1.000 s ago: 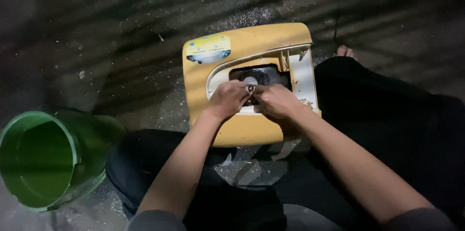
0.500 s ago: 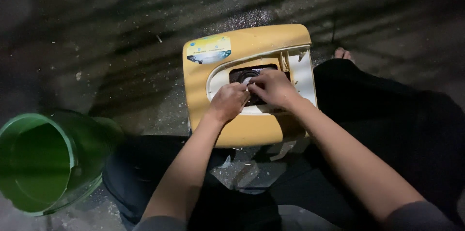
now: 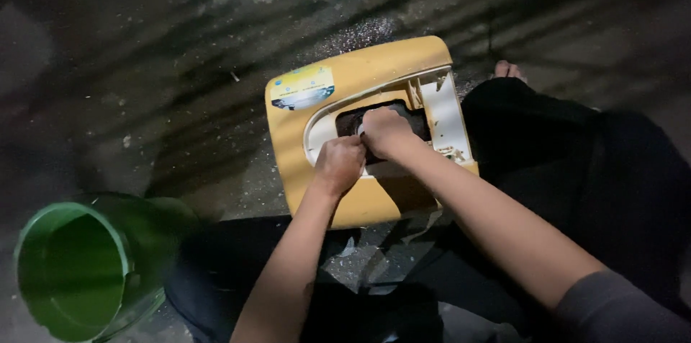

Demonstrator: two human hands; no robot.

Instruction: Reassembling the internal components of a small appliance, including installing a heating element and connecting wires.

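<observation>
A: Surface?
B: Dark concrete floor (image 3: 144, 62), gritty, pale specks scattered.
A: What's on it?
B: Yellow casing (image 3: 345, 84) lying flat at centre. Green bucket (image 3: 72, 278) bottom left, well apart. Debris (image 3: 360, 256) just below the casing.

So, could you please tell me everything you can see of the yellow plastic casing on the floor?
The yellow plastic casing lies flat on the dark, speckled floor before the seated person. It is boxy with rounded corners, carrying a sticker near its far left corner, a white inner frame and a dark central opening. The left hand and right hand press into that opening.
</observation>
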